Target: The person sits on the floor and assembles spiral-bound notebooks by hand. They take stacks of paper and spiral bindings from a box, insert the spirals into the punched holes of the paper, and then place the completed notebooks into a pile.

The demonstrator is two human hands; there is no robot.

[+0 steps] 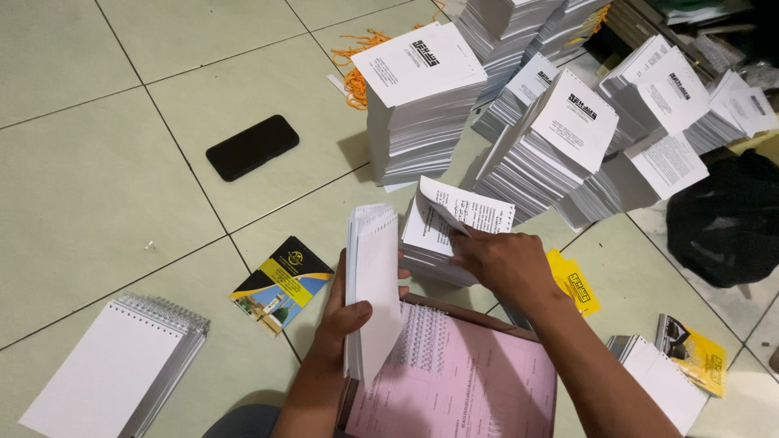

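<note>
My left hand point(345, 312) grips a thick bundle of white paper sheets point(373, 284), held upright on its edge over a pink printed form point(471, 381). My right hand point(503, 264) reaches forward onto a low pile of printed white sheets point(438, 235) and lifts the corner of the top sheet point(466, 209). Both hands are close together, just in front of me.
Tall stacks of printed sheets point(422, 105) stand behind, some leaning point(560, 146). A black phone point(252, 147) lies on the tiled floor at left. A yellow-and-black booklet cover point(281, 284), a spiral notebook point(114, 365), orange cords point(357, 61) and a black bag point(726, 219) lie around.
</note>
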